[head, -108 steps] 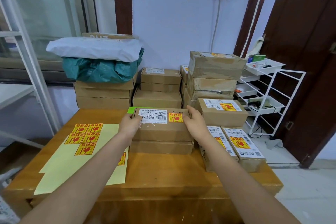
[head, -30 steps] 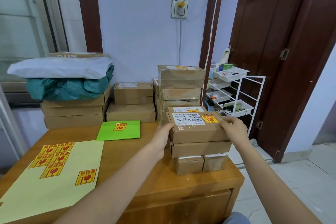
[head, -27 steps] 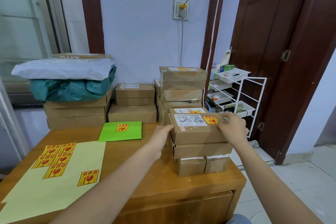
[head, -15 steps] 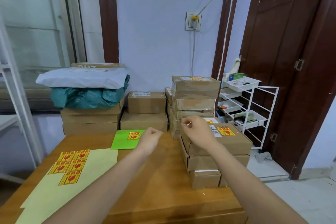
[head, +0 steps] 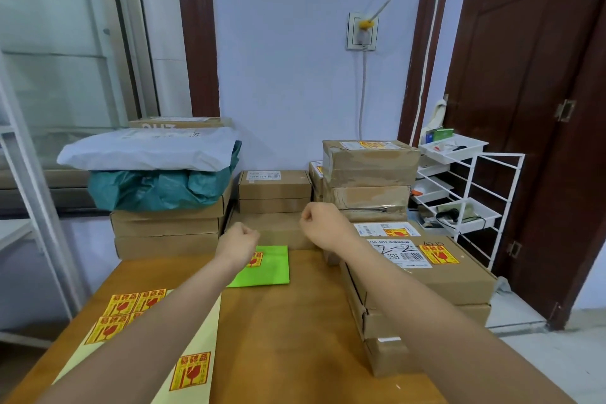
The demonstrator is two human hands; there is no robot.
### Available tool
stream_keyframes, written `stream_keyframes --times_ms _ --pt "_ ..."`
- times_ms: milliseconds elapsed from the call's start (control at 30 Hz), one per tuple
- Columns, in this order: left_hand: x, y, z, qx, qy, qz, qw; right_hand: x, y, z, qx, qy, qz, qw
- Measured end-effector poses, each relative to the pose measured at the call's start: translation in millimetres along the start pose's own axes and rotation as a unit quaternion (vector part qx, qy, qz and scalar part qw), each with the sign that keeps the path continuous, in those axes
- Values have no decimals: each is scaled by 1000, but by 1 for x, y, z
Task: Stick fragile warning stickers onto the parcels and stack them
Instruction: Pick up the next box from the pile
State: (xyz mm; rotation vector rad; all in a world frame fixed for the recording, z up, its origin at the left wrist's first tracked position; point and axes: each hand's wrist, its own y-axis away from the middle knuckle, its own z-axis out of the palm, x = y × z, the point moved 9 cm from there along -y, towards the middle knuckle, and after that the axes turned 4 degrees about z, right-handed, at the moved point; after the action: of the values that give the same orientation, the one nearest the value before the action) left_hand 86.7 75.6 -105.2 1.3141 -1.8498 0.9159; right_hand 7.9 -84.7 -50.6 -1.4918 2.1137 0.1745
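Both hands are held up over the table (head: 295, 321) as loose fists, left hand (head: 237, 244) and right hand (head: 323, 223), nothing gripped in either. The stickered parcel (head: 426, 267) is stacked on the right-side pile, sticker sheet (head: 137, 308) lying left

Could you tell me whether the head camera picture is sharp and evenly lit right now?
Head view: soft even light; wide-angle bending bows the door and window frame; label print on the top parcel is slightly blurred; both forearms loom large.
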Motion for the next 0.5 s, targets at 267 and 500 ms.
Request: stream_keyframes --times_ms 267,500 --pt "18 -48 -11 1 -42 26 999 -4 -48 9 -39 -10 32 999" --pt "27 -89 -8 -9 -82 31 996 -2 -98 21 -57 -22 56 997"
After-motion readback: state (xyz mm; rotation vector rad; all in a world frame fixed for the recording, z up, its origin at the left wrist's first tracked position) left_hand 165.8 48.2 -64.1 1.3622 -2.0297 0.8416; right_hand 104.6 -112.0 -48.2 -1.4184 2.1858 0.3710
